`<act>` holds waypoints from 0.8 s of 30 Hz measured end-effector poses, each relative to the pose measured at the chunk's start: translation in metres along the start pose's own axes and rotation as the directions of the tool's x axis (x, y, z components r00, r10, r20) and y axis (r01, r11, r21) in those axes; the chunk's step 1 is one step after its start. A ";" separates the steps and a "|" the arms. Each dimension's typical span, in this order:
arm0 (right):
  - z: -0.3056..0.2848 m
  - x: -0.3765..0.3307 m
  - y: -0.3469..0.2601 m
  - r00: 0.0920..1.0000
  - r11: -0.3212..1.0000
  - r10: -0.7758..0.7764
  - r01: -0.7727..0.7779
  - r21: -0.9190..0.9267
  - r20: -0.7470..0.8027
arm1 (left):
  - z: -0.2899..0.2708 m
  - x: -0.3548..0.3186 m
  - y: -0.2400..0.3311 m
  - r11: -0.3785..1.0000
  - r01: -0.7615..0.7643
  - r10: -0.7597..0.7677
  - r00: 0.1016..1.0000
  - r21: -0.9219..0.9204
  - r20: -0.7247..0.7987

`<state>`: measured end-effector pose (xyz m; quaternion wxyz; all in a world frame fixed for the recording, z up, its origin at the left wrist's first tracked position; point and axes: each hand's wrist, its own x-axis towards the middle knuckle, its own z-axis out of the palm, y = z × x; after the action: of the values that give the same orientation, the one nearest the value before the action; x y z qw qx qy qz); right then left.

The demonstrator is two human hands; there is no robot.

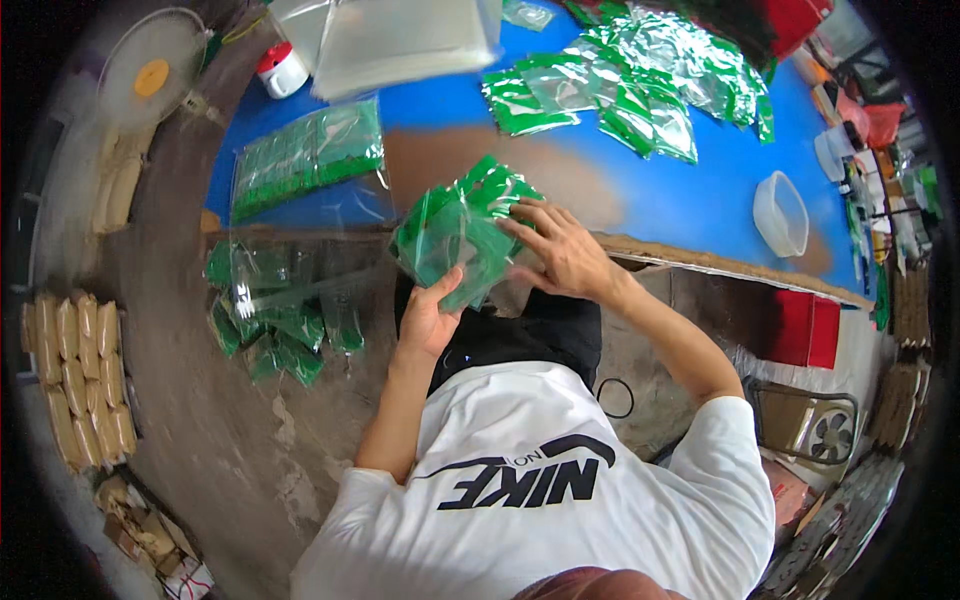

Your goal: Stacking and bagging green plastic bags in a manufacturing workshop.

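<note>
A fanned stack of green-and-transparent plastic packets [465, 225] is held over my lap, at the front edge of the blue table. My left hand [432, 318] grips its lower edge, with the thumb on top and the other fingers hidden beneath. From the right, my right hand [562, 248] has its fingers over the packets' right edge and the thumb lower down. Left of the stack, a large transparent bag [310, 165] lies on the table with rows of similar packets in it. Part of its plastic hangs past the edge.
Loose green packets [640, 85] are heaped at the far right of the blue table [700, 200]. A white plastic tub [780, 215], a red-lidded jar [282, 70] and transparent sheets [405, 45] stand around. More packets [285, 320] lie low on the left, near a fan [150, 75].
</note>
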<state>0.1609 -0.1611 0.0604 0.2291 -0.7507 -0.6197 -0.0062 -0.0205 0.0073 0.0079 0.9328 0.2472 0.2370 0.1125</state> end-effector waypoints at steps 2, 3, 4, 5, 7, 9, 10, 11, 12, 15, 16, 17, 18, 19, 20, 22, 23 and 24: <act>0.005 0.002 -0.006 0.998 0.999 -0.054 0.054 -0.006 -0.017 | -0.015 0.003 0.002 0.998 0.020 -0.019 1.000 -0.054 0.023; 0.007 0.004 0.002 0.996 0.998 0.007 -0.001 0.065 -0.087 | -0.021 0.001 0.006 0.998 0.022 -0.021 0.999 -0.051 0.025; 0.008 0.005 0.006 0.985 0.989 0.073 -0.052 0.139 -0.154 | -0.027 -0.003 0.010 0.995 0.000 0.010 0.995 -0.095 0.101; 0.010 0.005 0.007 0.984 0.989 0.077 -0.055 0.136 -0.160 | -0.031 -0.005 0.013 0.990 -0.019 0.044 0.983 -0.141 0.177; -0.009 0.028 -0.024 0.706 0.355 0.708 -0.320 0.878 -0.028 | -0.014 -0.010 0.017 0.992 -0.035 0.062 0.974 -0.124 0.220; -0.011 0.039 -0.034 0.739 0.218 0.674 -0.188 0.958 -0.008 | 0.002 -0.006 0.014 0.990 0.002 0.033 0.969 -0.141 0.246; -0.012 0.045 -0.028 0.754 0.275 0.637 -0.418 0.866 0.162 | 0.005 -0.004 0.011 0.993 -0.030 0.047 0.987 -0.118 0.151; -0.012 0.051 -0.020 0.722 0.340 0.609 -0.612 0.715 0.329 | 0.004 -0.002 0.008 0.993 -0.038 0.055 0.986 -0.110 0.155; 0.007 0.054 0.011 0.791 0.614 0.610 -0.508 0.605 0.046 | 0.004 0.002 0.005 0.993 -0.092 0.099 0.989 -0.068 0.113; 0.000 0.071 0.080 0.938 0.936 0.145 -0.233 -0.264 -0.314 | 0.003 -0.005 0.004 0.987 -0.161 0.163 0.984 -0.029 0.069; 0.000 0.067 0.080 0.935 0.937 0.142 -0.233 -0.260 -0.325 | -0.005 -0.010 0.006 0.984 -0.170 0.170 0.985 0.044 0.018; 0.004 0.057 0.075 0.979 0.942 0.147 -0.183 -0.281 -0.144 | -0.013 -0.017 0.007 0.978 -0.174 0.179 0.983 0.115 -0.034; 0.007 0.048 0.068 0.988 0.947 0.149 -0.130 -0.295 0.043 | -0.015 -0.024 0.009 0.976 -0.182 0.192 0.978 0.119 -0.078; 0.010 0.037 0.054 0.993 0.958 0.104 -0.084 -0.276 0.059 | -0.018 -0.030 0.012 0.975 -0.186 0.197 0.977 0.121 -0.082; 0.008 0.025 0.039 0.996 0.978 0.061 -0.047 -0.205 0.062 | -0.021 -0.034 0.014 0.971 -0.195 0.204 0.978 0.141 -0.048; 0.013 0.010 0.023 0.996 0.993 0.019 -0.008 -0.119 0.090 | -0.025 -0.044 0.017 0.976 -0.168 0.170 0.985 0.141 -0.001; 0.018 0.005 0.022 1.000 0.996 -0.027 0.027 -0.080 -0.007 | -0.037 -0.042 0.013 0.979 -0.157 0.160 0.987 0.133 -0.016; 0.022 0.000 0.018 0.992 0.997 -0.065 0.060 -0.046 -0.111 | -0.056 -0.038 0.007 0.990 -0.128 0.125 0.990 0.052 0.057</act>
<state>0.1714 -0.1556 0.0346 0.2475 -0.7340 -0.6287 -0.0688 -0.0821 0.0236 -0.0166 0.9226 0.2904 0.1986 0.1582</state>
